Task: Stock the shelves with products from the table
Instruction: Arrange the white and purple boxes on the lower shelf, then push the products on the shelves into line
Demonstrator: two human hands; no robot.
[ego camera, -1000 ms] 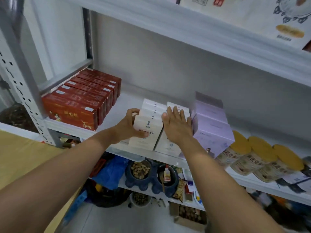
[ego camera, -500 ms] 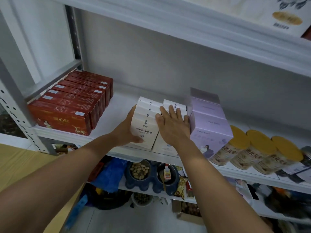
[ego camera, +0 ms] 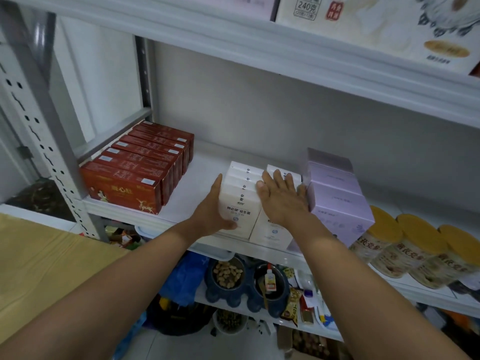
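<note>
Head view: a person is stocking the middle shelf (ego camera: 205, 159) of a grey metal rack, both arms reaching forward.
Left hand (ego camera: 211, 211): fingers are lying straight along the left side of the left row of white boxes (ego camera: 239, 201), with the thumb crossing the front box's face; it appears to be pushing the row rightward and back.
Right hand (ego camera: 281, 201): it is lying flat, fingers slightly spread, across the top of the right row of white boxes (ego camera: 272, 231), likely steadying it so the two rows are lining up.
Where the product is: both white rows are standing on the shelf, touching each other, and the right row is sitting against the lilac boxes (ego camera: 340, 203).
Why packed this way: the rows are running front to back, seemingly to be saving shelf width.
Neighbours: red boxes (ego camera: 137, 172) are filling the left end, apart from the white rows across bare shelf; yellow-lidded jars (ego camera: 384, 245) are lying on their sides to the right.
Tabletop (ego camera: 39, 263): only a wooden corner is showing at lower left, so any remaining stock is going unseen.
Stage, as judged: the white boxes look nearly squared off.
</note>
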